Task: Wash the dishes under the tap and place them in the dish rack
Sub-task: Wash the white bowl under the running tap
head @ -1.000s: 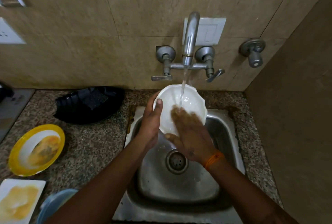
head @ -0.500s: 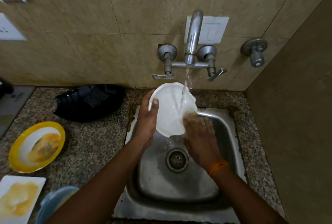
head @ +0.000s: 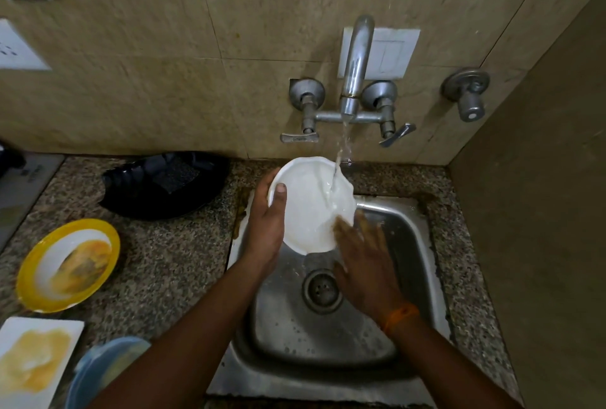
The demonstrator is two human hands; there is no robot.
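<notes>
The left hand (head: 267, 228) grips the white scalloped ceramic bowl (head: 311, 208) by its rim, tilted under the steel tap (head: 355, 64) over the steel sink (head: 423, 244), while the right hand (head: 364, 257) rubs it with straight fingers; best to turn the bowl so the stream reaches every flute

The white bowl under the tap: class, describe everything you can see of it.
The white bowl is round with a wavy rim, glossy, ceramic or plastic by its look. It is tilted over the steel sink, its inside facing the camera, with tap water running into it. The left hand grips its left rim, thumb inside; the right hand touches its lower right edge.
</notes>
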